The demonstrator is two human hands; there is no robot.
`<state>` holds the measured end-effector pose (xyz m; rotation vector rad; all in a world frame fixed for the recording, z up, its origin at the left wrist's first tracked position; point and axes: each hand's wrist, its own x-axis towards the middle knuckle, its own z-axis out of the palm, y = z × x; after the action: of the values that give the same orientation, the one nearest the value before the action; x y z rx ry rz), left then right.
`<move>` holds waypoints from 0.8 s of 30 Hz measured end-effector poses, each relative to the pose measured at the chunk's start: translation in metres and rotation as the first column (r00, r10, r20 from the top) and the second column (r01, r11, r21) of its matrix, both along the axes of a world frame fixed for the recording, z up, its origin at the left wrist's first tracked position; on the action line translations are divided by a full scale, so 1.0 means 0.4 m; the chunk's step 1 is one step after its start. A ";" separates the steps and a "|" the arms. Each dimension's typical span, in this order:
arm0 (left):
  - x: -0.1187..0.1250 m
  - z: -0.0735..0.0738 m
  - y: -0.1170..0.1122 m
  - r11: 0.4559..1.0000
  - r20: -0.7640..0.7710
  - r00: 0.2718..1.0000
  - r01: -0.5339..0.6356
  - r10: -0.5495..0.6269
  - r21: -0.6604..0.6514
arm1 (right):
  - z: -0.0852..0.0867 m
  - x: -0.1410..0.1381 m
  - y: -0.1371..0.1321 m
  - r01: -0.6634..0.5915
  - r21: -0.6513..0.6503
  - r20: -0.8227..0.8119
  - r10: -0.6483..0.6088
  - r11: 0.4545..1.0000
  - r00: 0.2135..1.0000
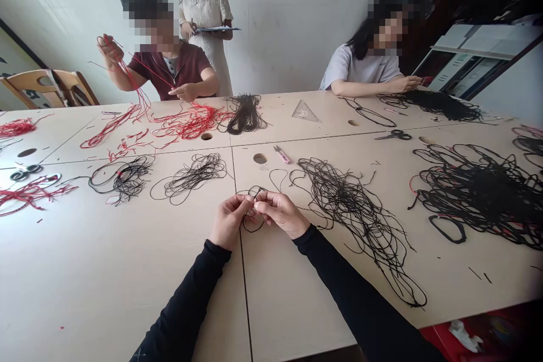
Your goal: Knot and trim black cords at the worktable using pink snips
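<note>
the left hand [229, 220] and right hand [282, 214] meet just above the worktop [127, 277], the fingertips [248, 199] of both pinched close together on a thin black cord loop [251, 227], which droops below the pinch and crosses the seam between two panels. neither hand is spread; the thumbs and forefingers appear to share the grip while the other fingers curl in loosely. holding the fingertips this close gives fine control of thin cord, and a low, steady pinch keeps the loop clear of nearby strands. both forearms, in black sleeves [186, 300], reach in from the near edge and angle toward each other, elbows well apart. just right of the hands lies a loose tangle of black cord [352, 209], with pink thread snips [281, 154] beyond the hands and scissors [392, 135] further off; a heavier black cord heap [479, 198] sits to the right.
</note>
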<state>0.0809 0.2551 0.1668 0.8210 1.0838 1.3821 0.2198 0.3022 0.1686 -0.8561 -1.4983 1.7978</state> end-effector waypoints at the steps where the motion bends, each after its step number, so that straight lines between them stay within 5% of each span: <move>1: 0.000 0.000 0.000 1.000 -0.004 1.000 -0.003 0.003 0.003 | -0.001 0.001 0.000 0.001 0.014 0.012 -0.002 1.000 1.000; 16: 0.006 -0.010 0.001 0.996 -0.053 0.994 -0.091 0.092 0.020 | -0.019 0.003 0.009 0.107 0.061 0.046 -0.110 0.992 0.993; 24: 0.015 -0.015 -0.005 0.971 -0.382 0.894 -0.193 0.233 0.141 | -0.021 0.002 0.009 0.136 0.026 0.056 -0.137 0.990 0.989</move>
<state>0.0870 0.2530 0.1606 1.1148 1.4631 1.4991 0.2207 0.3057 0.1601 -0.9825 -1.4560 1.6670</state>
